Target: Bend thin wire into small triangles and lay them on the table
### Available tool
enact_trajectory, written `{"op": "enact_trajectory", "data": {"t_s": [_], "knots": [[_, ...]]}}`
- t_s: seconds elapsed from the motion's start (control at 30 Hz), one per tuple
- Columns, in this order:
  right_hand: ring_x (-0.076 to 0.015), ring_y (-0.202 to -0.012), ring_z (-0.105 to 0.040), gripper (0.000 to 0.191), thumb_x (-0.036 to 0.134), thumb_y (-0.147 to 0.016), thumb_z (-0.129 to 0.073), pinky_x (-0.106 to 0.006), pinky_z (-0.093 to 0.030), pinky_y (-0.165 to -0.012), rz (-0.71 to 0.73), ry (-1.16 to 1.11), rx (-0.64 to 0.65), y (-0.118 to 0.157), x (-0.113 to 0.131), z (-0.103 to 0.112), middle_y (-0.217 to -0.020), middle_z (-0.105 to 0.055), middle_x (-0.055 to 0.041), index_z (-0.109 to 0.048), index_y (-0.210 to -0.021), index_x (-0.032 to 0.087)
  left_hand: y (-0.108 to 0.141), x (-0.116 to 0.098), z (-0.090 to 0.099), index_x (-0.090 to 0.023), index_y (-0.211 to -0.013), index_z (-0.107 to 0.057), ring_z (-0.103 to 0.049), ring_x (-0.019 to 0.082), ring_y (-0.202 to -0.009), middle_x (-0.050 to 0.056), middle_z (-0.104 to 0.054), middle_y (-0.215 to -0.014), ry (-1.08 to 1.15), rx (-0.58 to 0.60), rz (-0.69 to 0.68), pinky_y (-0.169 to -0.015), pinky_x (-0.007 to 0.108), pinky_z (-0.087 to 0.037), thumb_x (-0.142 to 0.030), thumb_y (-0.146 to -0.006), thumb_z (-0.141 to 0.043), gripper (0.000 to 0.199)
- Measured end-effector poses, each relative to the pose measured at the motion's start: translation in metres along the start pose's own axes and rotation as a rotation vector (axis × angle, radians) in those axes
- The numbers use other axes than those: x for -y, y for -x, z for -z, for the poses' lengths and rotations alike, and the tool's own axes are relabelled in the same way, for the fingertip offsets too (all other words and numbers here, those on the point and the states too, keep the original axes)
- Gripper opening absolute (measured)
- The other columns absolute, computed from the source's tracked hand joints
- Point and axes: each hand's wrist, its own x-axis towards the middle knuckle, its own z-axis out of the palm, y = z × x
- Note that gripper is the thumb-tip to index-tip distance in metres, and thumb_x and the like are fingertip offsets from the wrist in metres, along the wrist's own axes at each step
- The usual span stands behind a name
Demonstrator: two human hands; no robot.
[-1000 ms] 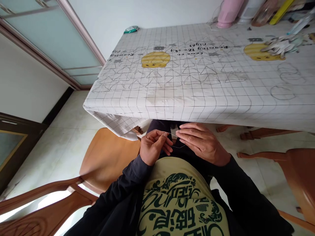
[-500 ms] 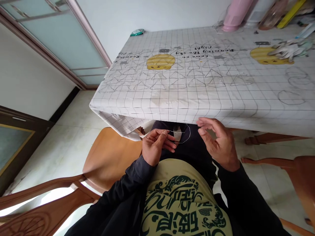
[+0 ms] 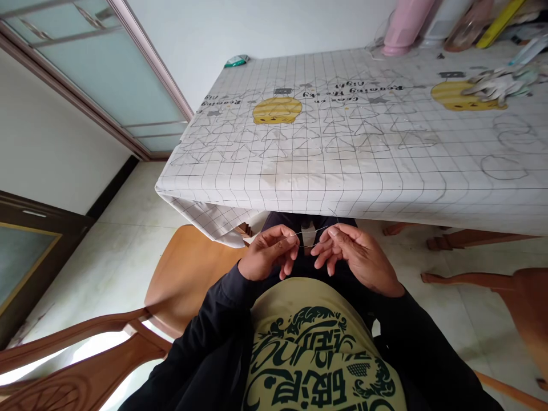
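Note:
Between my two hands, just below the table's near edge, stretches a thin wire (image 3: 309, 232) bent in a loop. My left hand (image 3: 273, 251) pinches it between thumb and forefinger on the left side. On the right, my right hand (image 3: 355, 254) pinches the wire with thumb and forefinger, its other fingers loosely curled. A short wire end sticks up above the right fingertips. Many thin wire shapes, roughly triangular (image 3: 370, 127), lie in rows on the checked tablecloth (image 3: 377, 182).
Wire rings (image 3: 505, 167) lie at the table's right. Behind are a crumpled glove (image 3: 496, 87), a pink container (image 3: 402, 28) and a green packet (image 3: 236, 61). Wooden chairs (image 3: 184, 274) stand at both sides.
My right hand has moved left and closed on the wire, where it was open and apart from it. My left hand has shifted slightly left.

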Motion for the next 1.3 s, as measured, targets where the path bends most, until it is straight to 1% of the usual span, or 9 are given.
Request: {"op": "enact_trajectory", "data": {"t_s": [0.07,0.17,0.23,0.4,0.67,0.8,0.97,1.2,1.3], "knots": [[-0.0254,-0.075,-0.084,0.046,0.064,-0.107,-0.066,-0.029,-0.062,-0.052,-0.037,-0.043,0.015,0.001,0.003,-0.001,-0.102,-0.085,-0.0148,-0.071,-0.104,0.019,0.002,-0.005,0.002,-0.019,-0.094,-0.064,-0.066,0.012,-0.046,0.001,-0.071,-0.079,0.039,0.096,0.021,-0.036,0.02,-0.051,-0.051,-0.096,-0.085,0.038],[-0.0283,-0.081,-0.086,0.046,0.065,-0.104,-0.071,-0.03,-0.063,-0.054,-0.061,-0.105,-0.001,0.001,0.006,-0.005,-0.104,-0.086,-0.0157,-0.072,-0.104,0.019,0.002,-0.003,0.002,-0.018,-0.09,-0.063,-0.069,0.014,-0.05,0.004,-0.073,-0.08,0.08,0.138,0.002,-0.038,0.021,-0.054,-0.055,-0.099,-0.08,0.041],[-0.0292,-0.085,-0.086,0.046,0.065,-0.102,-0.074,-0.031,-0.066,-0.058,-0.029,-0.146,-0.056,0.0,0.004,-0.008,-0.105,-0.086,-0.0156,-0.073,-0.104,0.019,0.0,0.004,0.001,-0.018,-0.09,-0.061,-0.073,0.016,-0.056,0.006,-0.076,-0.084,0.115,0.098,-0.043,-0.04,0.022,-0.056,-0.056,-0.098,-0.081,0.044],[-0.0291,-0.092,-0.087,0.04,0.061,-0.099,-0.078,-0.033,-0.069,-0.064,0.044,-0.229,-0.196,-0.001,-0.008,-0.016,-0.105,-0.087,-0.0133,-0.074,-0.103,0.021,-0.005,0.027,-0.005,-0.018,-0.094,-0.061,-0.076,0.016,-0.065,0.007,-0.08,-0.087,0.229,-0.097,-0.184,-0.05,0.021,-0.061,-0.056,-0.093,-0.087,0.046],[-0.0283,-0.098,-0.086,0.035,0.057,-0.104,-0.074,-0.035,-0.07,-0.07,0.101,-0.205,-0.209,-0.003,-0.011,-0.014,-0.108,-0.086,-0.0117,-0.074,-0.105,0.022,-0.005,0.036,-0.009,-0.017,-0.094,-0.063,-0.077,0.016,-0.069,0.008,-0.08,-0.09,0.198,-0.179,-0.215,-0.06,0.024,-0.065,-0.056,-0.093,-0.087,0.046],[-0.0268,-0.087,-0.085,0.038,0.059,-0.105,-0.072,-0.033,-0.067,-0.064,0.084,-0.12,-0.194,-0.002,-0.011,-0.013,-0.103,-0.085,-0.0119,-0.074,-0.104,0.021,-0.004,0.036,-0.008,-0.017,-0.094,-0.062,-0.077,0.017,-0.065,0.007,-0.079,-0.086,0.203,-0.169,-0.205,-0.055,0.024,-0.063,-0.059,-0.092,-0.088,0.049],[-0.0225,-0.081,-0.082,0.033,0.054,-0.103,-0.078,-0.03,-0.064,-0.062,0.105,0.01,-0.172,-0.001,-0.009,-0.011,-0.104,-0.084,-0.0104,-0.075,-0.103,0.021,-0.002,0.031,-0.011,-0.018,-0.095,-0.062,-0.077,0.019,-0.063,0.005,-0.079,-0.084,0.179,-0.153,-0.225,-0.052,0.027,-0.063,-0.055,-0.095,-0.086,0.044],[-0.0205,-0.072,-0.079,0.045,0.065,-0.103,-0.072,-0.03,-0.06,-0.056,0.08,0.112,-0.218,-0.006,-0.01,-0.023,-0.096,-0.084,-0.0109,-0.073,-0.101,0.019,-0.002,0.034,-0.012,-0.019,-0.094,-0.059,-0.077,0.018,-0.065,0.005,-0.078,-0.088,0.063,-0.184,-0.24,-0.058,0.03,-0.064,-0.059,-0.098,-0.081,0.046],[-0.0194,-0.065,-0.076,0.05,0.071,-0.105,-0.064,-0.029,-0.058,-0.053,0.106,0.141,-0.219,-0.008,-0.013,-0.027,-0.086,-0.081,-0.0075,-0.067,-0.099,0.022,-0.002,0.036,-0.008,-0.018,-0.098,-0.063,-0.077,0.018,-0.069,0.006,-0.078,-0.089,-0.015,-0.206,-0.265,-0.068,0.033,-0.065,-0.061,-0.098,-0.081,0.046]]}}
